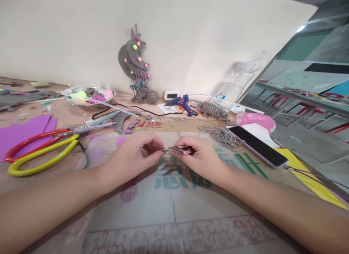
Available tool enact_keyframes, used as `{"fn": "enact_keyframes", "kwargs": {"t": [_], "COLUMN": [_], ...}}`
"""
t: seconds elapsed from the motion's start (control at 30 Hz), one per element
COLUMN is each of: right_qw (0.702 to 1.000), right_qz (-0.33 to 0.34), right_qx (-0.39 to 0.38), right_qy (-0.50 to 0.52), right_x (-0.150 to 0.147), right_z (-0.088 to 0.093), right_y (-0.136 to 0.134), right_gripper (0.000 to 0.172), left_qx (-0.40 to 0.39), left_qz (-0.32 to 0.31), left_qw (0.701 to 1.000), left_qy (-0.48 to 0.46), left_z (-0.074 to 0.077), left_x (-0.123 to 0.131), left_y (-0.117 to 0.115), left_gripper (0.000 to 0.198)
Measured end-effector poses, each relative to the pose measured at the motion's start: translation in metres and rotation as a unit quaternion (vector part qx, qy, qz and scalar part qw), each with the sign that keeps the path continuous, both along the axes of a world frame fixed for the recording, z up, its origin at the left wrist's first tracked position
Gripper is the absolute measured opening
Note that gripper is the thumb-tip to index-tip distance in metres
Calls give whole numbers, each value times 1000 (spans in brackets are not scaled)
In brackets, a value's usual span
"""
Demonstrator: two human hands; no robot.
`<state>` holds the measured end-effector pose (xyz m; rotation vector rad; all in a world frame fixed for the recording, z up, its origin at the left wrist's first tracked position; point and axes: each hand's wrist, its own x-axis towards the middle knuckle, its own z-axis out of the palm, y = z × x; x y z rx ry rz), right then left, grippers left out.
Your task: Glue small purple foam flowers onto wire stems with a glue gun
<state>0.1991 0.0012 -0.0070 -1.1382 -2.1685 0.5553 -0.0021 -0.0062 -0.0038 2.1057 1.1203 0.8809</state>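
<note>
My left hand and my right hand meet over the cardboard sheet. Between them is a small grey and purple leaf-shaped felt piece. My right hand's fingers are closed round its right end. My left hand pinches its left tip with thumb and forefinger. Both forearms reach in from the bottom corners.
Red and yellow-handled scissors lie at the left by purple foam sheets. A blue glue gun, grey cord, a phone, pink plastic and a grey felt ornament with pom-poms stand behind. A bowl of pom-poms sits back left.
</note>
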Motion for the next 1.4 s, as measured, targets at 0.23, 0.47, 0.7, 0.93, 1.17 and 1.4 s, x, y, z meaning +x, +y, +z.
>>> {"fn": "enact_keyframes", "kwargs": {"t": [0.23, 0.47, 0.7, 0.93, 1.17, 1.4], "right_qw": [990, 978, 974, 997, 993, 981], "right_qz": [-1, 18, 42, 22, 13, 34], "right_qx": [-110, -178, -193, -43, 120, 181], "right_qy": [88, 112, 109, 65, -11, -56], "right_x": [-5, -9, -9, 1, 14, 14], "right_z": [6, 10, 7, 8, 8, 5], "right_y": [0, -1, -1, 2, 10, 11], "right_gripper": [13, 17, 17, 28, 21, 20], "left_qx": [25, 6, -12, -16, -5, 0], "left_qz": [-4, -16, -11, 18, 40, 48], "left_qw": [1000, 1000, 1000, 1000, 999, 999], "left_qy": [12, 4, -5, -15, -14, -4], "left_z": [-1, -2, -4, 1, 2, 3], "left_x": [-2, -1, -1, -2, -2, -2], "left_y": [0, 1, 3, 4, 3, 2], "left_gripper": [10, 9, 19, 18, 19, 18]}}
